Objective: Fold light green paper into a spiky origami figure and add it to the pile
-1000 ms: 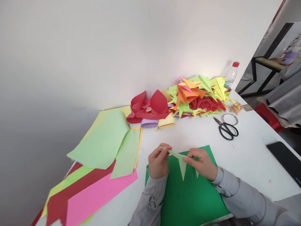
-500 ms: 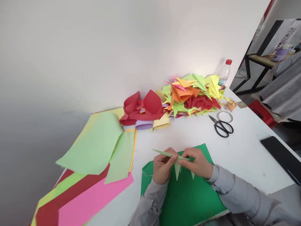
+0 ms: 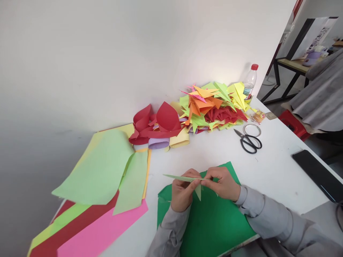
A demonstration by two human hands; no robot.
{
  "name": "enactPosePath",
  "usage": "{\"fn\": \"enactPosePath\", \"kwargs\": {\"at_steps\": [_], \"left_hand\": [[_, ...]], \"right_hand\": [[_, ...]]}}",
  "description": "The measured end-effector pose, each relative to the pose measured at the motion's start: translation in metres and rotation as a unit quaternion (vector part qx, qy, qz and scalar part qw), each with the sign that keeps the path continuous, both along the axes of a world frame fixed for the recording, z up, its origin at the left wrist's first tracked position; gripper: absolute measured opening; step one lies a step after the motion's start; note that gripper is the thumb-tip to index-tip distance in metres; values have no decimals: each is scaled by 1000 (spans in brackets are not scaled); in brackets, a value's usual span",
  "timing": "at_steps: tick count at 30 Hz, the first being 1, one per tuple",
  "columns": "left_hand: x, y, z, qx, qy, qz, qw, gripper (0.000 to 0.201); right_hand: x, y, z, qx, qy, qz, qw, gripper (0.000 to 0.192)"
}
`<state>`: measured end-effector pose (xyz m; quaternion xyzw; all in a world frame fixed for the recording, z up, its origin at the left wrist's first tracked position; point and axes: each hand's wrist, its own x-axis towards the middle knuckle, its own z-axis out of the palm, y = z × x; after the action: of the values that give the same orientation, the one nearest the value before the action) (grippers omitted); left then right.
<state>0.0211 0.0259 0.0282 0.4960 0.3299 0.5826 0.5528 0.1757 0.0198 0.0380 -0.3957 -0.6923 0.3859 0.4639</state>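
Observation:
Both my hands pinch a pale green folded paper piece (image 3: 180, 177) just above a dark green sheet (image 3: 214, 225) on the white table (image 3: 268, 175). My left hand (image 3: 182, 192) grips its middle, and a thin pointed end sticks out to the left. My right hand (image 3: 222, 184) holds the right part. A small pointed flap hangs down between the two hands.
Light green, red, pink and yellow sheets (image 3: 102, 171) lie at the left. Curled red, lilac and yellow papers (image 3: 160, 128) and a heap of folded paper shapes (image 3: 214, 105) sit by the wall. Black scissors (image 3: 248, 142), a tape ring (image 3: 252, 130), a plastic bottle (image 3: 249, 82) and a phone (image 3: 318, 175) lie right.
My hands have drawn closer together on the folded piece. The hanging flap looks shorter and the left tip sticks out further. The view has shifted slightly right.

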Motion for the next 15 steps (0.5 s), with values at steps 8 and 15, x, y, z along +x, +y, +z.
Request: {"fn": "enactPosePath", "kwargs": {"at_steps": [8, 15], "left_hand": [[-1, 0, 5, -2, -18, 33, 999, 13], [3, -1, 2, -51, -18, 51, 997, 19]], "right_hand": [[0, 0, 1, -9, 40, -29, 999, 39], [2, 4, 1, -90, 52, 0, 995, 49]]}}
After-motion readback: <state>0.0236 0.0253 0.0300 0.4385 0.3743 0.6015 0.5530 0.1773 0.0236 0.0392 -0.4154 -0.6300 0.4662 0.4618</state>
